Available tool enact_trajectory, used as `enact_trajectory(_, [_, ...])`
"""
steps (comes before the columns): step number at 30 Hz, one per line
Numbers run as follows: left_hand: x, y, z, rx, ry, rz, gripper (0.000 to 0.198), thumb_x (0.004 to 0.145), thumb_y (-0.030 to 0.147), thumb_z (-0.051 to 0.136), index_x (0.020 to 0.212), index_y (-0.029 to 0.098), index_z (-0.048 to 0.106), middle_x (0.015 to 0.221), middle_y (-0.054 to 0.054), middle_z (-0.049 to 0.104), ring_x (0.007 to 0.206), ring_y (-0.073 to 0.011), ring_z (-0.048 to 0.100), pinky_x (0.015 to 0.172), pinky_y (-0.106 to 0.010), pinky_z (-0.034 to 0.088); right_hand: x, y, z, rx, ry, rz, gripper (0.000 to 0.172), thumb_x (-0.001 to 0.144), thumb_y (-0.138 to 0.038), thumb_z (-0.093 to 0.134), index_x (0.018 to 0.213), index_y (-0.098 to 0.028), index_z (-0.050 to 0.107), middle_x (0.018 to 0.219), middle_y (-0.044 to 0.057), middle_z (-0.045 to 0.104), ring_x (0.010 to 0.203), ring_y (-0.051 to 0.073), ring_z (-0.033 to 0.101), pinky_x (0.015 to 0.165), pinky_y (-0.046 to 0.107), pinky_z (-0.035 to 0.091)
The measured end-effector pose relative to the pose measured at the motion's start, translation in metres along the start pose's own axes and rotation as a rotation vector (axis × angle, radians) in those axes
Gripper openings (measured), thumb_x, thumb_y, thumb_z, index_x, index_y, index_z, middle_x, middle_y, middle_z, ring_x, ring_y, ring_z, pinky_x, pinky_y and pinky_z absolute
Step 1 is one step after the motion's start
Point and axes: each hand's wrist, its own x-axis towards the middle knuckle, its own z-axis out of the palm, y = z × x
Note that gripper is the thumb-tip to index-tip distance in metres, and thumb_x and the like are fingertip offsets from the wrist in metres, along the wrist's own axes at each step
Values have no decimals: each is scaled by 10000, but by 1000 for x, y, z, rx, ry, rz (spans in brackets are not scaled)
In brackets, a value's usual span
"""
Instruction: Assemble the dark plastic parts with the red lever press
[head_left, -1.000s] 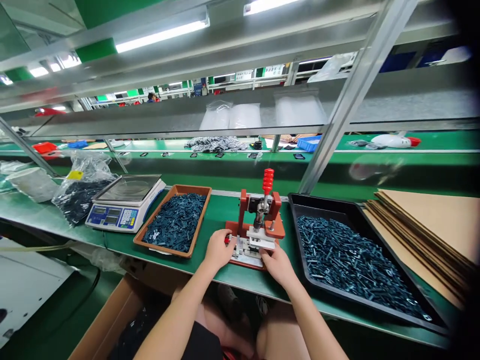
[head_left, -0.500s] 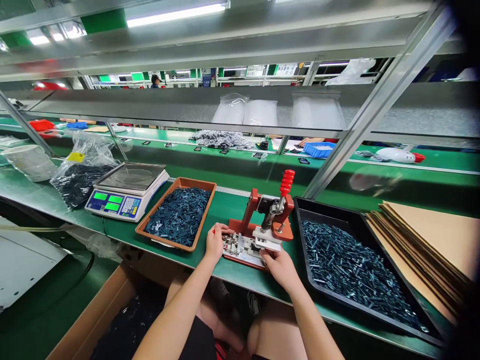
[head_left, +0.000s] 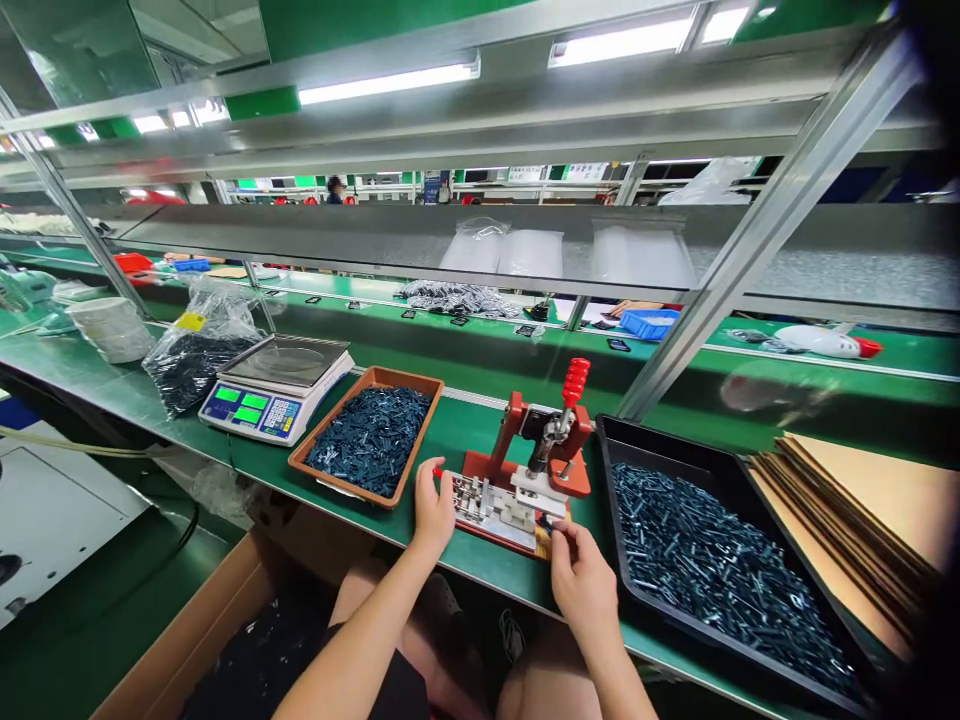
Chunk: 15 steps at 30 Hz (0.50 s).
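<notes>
Red toggle-press jig (head_left: pixel 517 490) meets both hands: left hand (head_left: pixel 433 512) curls against its left edge, grip unclear; right hand (head_left: pixel 583 585) pinches shut at its front corner. It looks heavy and rigid; the ribbed handle (head_left: pixel 576 380) offers grip. Brown tray (head_left: pixel 405 376) and black tray (head_left: pixel 651 440) of small parts flank it on the desk (head_left: pixel 465 420).

Place: factory assembly line.
Signs: green workbench (head_left: pixel 465 425), conveyor (head_left: pixel 420 345), parts tray (head_left: pixel 405 376), weighing scale (head_left: pixel 277 385), hand press (head_left: pixel 525 470), all under strip lights (head_left: pixel 390 80).
</notes>
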Motion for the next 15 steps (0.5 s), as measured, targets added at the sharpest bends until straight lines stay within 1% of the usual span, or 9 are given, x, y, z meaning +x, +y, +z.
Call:
enact_trajectory(2, [-29, 7, -10, 99, 69, 79, 421, 1003, 461, 477, 1300, 166, 524, 1298, -168, 544, 1237, -284, 511, 1097, -475, 407, -17, 3, -4, 141, -8, 19, 404, 865, -537, 540, 1058, -196, 641, 1001, 122, 711, 887, 284, 686, 817, 403, 564])
enact_trajectory(4, [-62, 15, -20, 124, 80, 106, 437, 1003, 411, 505, 1373, 183, 466, 1324, -165, 506, 1219, -277, 502, 1075, -459, 424, -34, 2, -5, 283, -68, 35, 428, 841, -516, 600, 1106, -184, 649, 1036, 126, 712, 925, 274, 690, 825, 387, 581])
enact_trajectory(5, [-78, 21, -24, 112, 41, 96, 433, 1002, 387, 511, 1384, 190, 455, 1304, -158, 511, 1174, -266, 520, 1046, -443, 445, -41, 0, -6, 327, -104, 38, 425, 832, -498, 624, 1114, -182, 658, 1041, 124, 714, 930, 268, 691, 830, 381, 586])
enact_trajectory(6, [-92, 26, -28, 89, -31, 72, 431, 999, 365, 518, 1390, 195, 452, 1270, -146, 526, 1113, -249, 541, 1016, -426, 465, -47, -4, -7, 346, -140, 35, 405, 828, -479, 641, 1105, -186, 670, 1038, 118, 716, 929, 262, 691, 835, 376, 589])
enact_trajectory(8, [-111, 38, -32, 8, -242, -15, 454, 984, 335, 540, 1409, 200, 455, 1181, -116, 560, 967, -208, 573, 939, -383, 507, -57, -15, -8, 343, -208, 5, 326, 843, -448, 641, 1045, -199, 700, 1022, 105, 719, 936, 255, 688, 855, 373, 587])
enact_trajectory(10, [-117, 47, -32, -83, -429, -109, 452, 965, 333, 563, 1393, 199, 510, 1090, -88, 582, 867, -183, 579, 855, -341, 534, -63, -27, -9, 320, -300, -52, 265, 888, -430, 606, 992, -213, 719, 1005, 97, 718, 943, 251, 684, 866, 369, 582])
enact_trajectory(11, [-116, 51, -31, -114, -479, -145, 414, 957, 334, 570, 1348, 197, 567, 1060, -81, 590, 858, -183, 584, 830, -330, 537, -66, -32, -8, 305, -361, -79, 257, 916, -423, 583, 991, -220, 722, 1015, 95, 716, 954, 250, 681, 875, 368, 577])
enact_trajectory(13, [-113, 55, -30, -160, -501, -204, 300, 946, 321, 574, 1195, 193, 683, 1021, -80, 605, 894, -201, 601, 816, -326, 536, -73, -37, -6, 281, -459, -96, 262, 960, -419, 547, 1042, -230, 708, 1065, 96, 712, 976, 245, 681, 885, 362, 575])
enact_trajectory(15, [-113, 55, -29, -191, -466, -258, 220, 928, 288, 586, 1046, 185, 740, 1001, -85, 625, 936, -220, 613, 834, -336, 528, -82, -34, -2, 277, -473, -57, 285, 969, -443, 543, 1116, -227, 656, 1085, 103, 710, 958, 241, 694, 858, 349, 590])
